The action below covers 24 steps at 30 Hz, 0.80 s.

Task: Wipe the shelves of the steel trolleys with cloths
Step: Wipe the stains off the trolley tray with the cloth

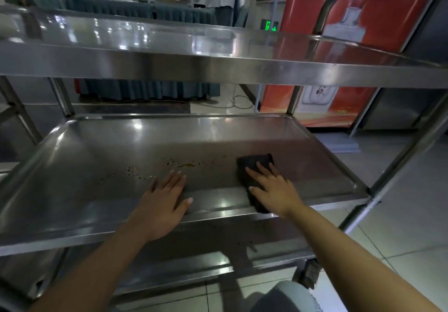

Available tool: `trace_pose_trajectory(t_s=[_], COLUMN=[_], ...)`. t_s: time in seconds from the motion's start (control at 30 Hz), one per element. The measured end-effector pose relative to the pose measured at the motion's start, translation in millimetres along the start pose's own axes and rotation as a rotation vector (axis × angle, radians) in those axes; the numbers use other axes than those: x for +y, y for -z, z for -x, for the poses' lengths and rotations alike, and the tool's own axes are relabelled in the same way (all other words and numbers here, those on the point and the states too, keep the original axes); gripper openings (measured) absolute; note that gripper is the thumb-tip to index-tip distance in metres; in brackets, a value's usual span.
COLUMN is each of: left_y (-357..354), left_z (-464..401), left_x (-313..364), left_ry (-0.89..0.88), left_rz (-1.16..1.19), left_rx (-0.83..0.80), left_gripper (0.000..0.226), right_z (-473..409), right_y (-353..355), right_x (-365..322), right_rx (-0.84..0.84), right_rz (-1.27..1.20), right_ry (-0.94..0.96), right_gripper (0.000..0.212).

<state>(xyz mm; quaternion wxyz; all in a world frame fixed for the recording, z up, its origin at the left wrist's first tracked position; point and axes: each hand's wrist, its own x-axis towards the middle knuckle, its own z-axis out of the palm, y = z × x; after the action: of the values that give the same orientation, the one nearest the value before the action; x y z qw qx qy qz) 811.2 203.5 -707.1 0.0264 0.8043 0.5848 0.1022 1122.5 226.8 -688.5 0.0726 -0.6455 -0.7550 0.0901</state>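
On the steel shelf [101, 156], right hand [274, 190] presses cloth [254, 163].

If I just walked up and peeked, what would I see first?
Two hands on the shiny middle shelf of a steel trolley: the right hand lies flat on a dark cloth, and the left hand rests bare on the metal near the front edge. Between and just beyond them sits a trail of brown spots not yet wiped. Behind the trolley on the right stands a big red poster.
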Motion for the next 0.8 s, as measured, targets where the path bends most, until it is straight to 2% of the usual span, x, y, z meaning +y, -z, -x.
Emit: trace_pose_trajectory(t_s=[0.13,0.2,0.27,0.37,0.47,0.53,0.63,0.8], left_y=[-0.5,0.7,1.3,1.1,1.7,1.7,3.2,7.2], left_z=[1.1,1.8,2.4,0.7,-0.7,1.6,3.2,7.5], left_x=[-2.2,-1.4,0.2,-2.4,-6.9,-7.2,-2.6,8.4], left_ry=[0.026,0.049,0.072,0.093,0.089,0.099,0.108,0.144], left_rz=[0.020,0.029,0.015,-0.016,-0.041,-0.037,-0.032,-0.084], left_rx=[-0.002,0.007,0.002,-0.003,-0.020,-0.011,-0.016,-0.006], left_gripper=[0.082,0.093,0.094,0.090,0.100,0.105,0.103,0.094], right_z=[-1.7,-5.7,-10.2,-18.8,-18.5,-14.9,-6.5,15.7], right_y=[27.8,29.7,24.1,12.6,-1.6,-5.0,11.4,46.9], right_x=[79.7,84.4,66.2,11.4,-44.6,-49.9,0.5,126.4], right_rx=[0.002,0.001,0.020,0.008,-0.053,-0.069,-0.074,0.029], right_rz=[-0.033,-0.028,-0.016,0.001,-0.007,-0.013,-0.010,0.022], right_ry=[-0.334,-0.417,-0.441,-0.336,-0.113,0.029,0.103,-0.302], right_gripper=[0.055,0.056,0.057,0.058,0.059,0.057,0.055,0.055])
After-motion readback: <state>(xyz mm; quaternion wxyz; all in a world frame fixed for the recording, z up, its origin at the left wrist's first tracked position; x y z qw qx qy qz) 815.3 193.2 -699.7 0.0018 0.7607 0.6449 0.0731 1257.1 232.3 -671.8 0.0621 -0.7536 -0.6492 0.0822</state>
